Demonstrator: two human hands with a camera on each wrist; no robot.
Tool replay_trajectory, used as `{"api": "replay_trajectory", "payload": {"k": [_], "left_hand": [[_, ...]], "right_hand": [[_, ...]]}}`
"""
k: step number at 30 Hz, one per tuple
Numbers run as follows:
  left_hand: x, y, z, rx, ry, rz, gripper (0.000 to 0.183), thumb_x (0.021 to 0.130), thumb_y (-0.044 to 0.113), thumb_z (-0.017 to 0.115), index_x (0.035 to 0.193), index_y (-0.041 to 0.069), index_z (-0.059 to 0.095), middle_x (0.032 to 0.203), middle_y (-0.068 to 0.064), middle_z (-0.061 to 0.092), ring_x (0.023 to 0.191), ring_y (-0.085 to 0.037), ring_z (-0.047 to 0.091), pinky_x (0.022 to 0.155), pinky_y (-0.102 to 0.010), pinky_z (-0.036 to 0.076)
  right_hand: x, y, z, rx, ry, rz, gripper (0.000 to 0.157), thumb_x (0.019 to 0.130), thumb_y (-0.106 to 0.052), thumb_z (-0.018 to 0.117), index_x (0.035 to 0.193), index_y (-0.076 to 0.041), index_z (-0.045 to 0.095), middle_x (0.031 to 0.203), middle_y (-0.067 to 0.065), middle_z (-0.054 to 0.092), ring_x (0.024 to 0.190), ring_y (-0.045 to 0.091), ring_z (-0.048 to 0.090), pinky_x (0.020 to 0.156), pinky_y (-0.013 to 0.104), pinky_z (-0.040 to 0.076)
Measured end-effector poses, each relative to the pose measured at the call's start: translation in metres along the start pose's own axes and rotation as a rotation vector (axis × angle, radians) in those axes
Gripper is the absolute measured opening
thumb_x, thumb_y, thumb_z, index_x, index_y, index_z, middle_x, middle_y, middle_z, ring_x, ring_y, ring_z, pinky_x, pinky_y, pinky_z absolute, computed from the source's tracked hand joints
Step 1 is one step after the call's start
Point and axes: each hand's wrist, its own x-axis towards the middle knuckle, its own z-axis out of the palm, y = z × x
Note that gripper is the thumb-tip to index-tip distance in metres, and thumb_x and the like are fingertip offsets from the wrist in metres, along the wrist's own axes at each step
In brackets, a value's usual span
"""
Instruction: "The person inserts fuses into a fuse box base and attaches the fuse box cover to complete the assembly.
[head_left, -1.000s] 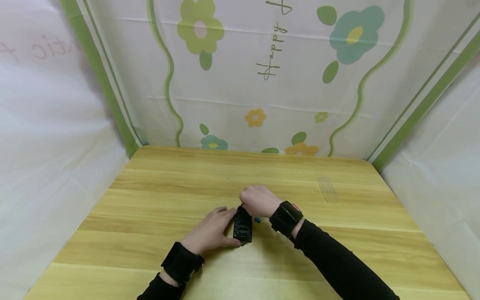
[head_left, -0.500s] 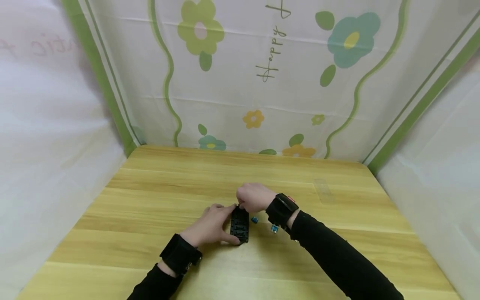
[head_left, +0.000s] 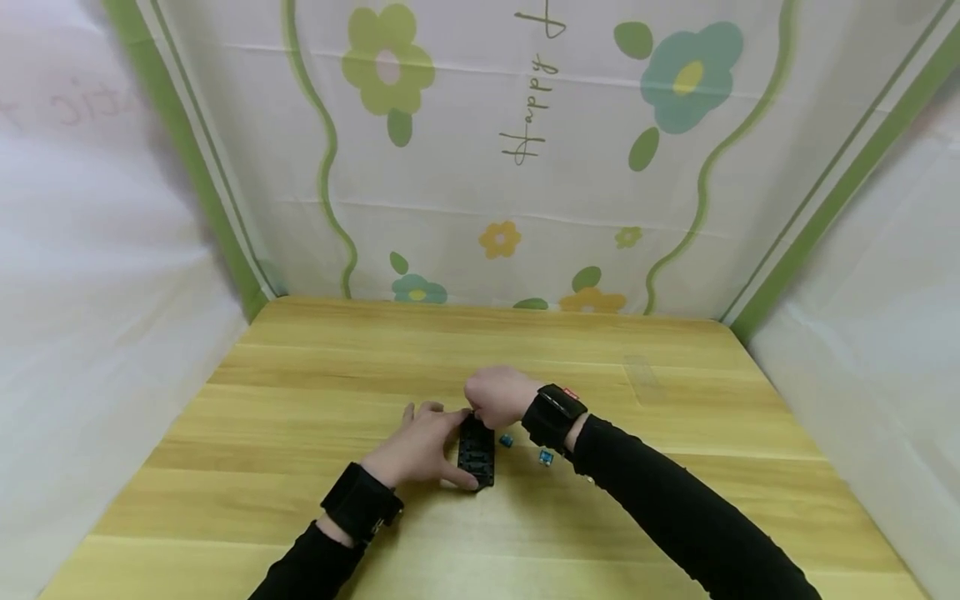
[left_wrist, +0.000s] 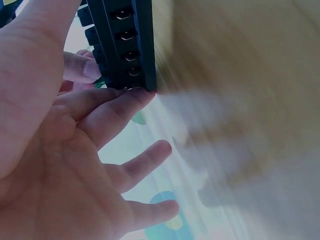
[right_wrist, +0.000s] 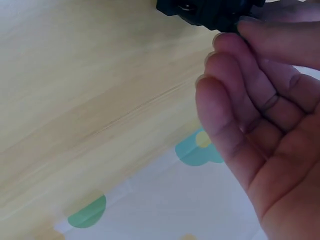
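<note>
A long black block (head_left: 476, 452) with slots along its top lies on the table; round metal-lined holes run in a row along its side in the left wrist view. My left hand (head_left: 417, 447) holds it, thumb at the near end and forefinger at the far end, the other fingers spread. At the far end of the block, my right hand (head_left: 501, 395) is bent over with thumb and fingers pinched together. A small green piece (left_wrist: 100, 82) shows at its thumb tip in the left wrist view; most of that piece is hidden.
Two small blue pieces, a nearer-to-the-block one (head_left: 506, 440) and another one (head_left: 546, 457), lie right of the block. A clear flat strip (head_left: 642, 380) lies on the wooden table (head_left: 337, 350). Flower-printed cloth (head_left: 450, 167) stands behind.
The right hand has shifted slightly left over the block's far end. Both blue pieces are in sight now; one was hidden a second ago. The left hand keeps its hold.
</note>
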Motion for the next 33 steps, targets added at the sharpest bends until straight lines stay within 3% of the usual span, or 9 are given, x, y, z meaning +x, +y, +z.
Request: {"api": "replay_trajectory", "payload": {"k": [7,17,24,33], "left_hand": [[0.0012,-0.0030,0.0006,0.007,0.019,0.037,0.094,0.064,0.063,0.077,0.139,0.012,0.050,0.118,-0.008,0.061,0.115,-0.041,0.046,0.095,-0.058,0.032],[0.0027,-0.0052,0.0016,-0.001,0.014,0.072,0.093,0.065,0.063,0.076,0.137,0.011,0.051,0.109,-0.006,0.065,0.108,-0.034,0.053,0.094,-0.040,0.040],[0.0025,-0.0023,0.0008,0.020,0.021,0.079,0.094,0.064,0.062,0.077,0.137,0.009,0.051,0.098,-0.008,0.066,0.101,-0.033,0.055,0.089,-0.038,0.043],[0.0029,-0.0004,-0.0004,0.004,0.003,0.054,0.098,0.064,0.061,0.078,0.140,0.007,0.048,0.099,-0.009,0.067,0.106,-0.035,0.054,0.091,-0.038,0.043]], "right_hand": [[-0.0040,-0.0012,0.0022,-0.051,0.093,-0.026,0.036,0.089,-0.011,0.059,0.059,-0.019,0.040,0.055,-0.007,0.026,0.049,0.007,0.023,0.046,0.021,0.019],[-0.0068,-0.0048,0.0047,-0.053,0.100,0.021,0.028,0.087,-0.011,0.061,0.063,-0.019,0.050,0.056,-0.008,0.034,0.050,0.008,0.029,0.045,0.021,0.021],[-0.0060,-0.0056,0.0084,-0.057,0.123,0.030,0.035,0.085,-0.010,0.063,0.060,-0.020,0.041,0.056,-0.007,0.024,0.050,0.008,0.023,0.045,0.022,0.018],[-0.0047,-0.0074,0.0098,-0.118,0.149,0.055,0.035,0.083,-0.012,0.064,0.059,-0.020,0.039,0.057,-0.006,0.021,0.049,0.008,0.021,0.044,0.022,0.017]]}}
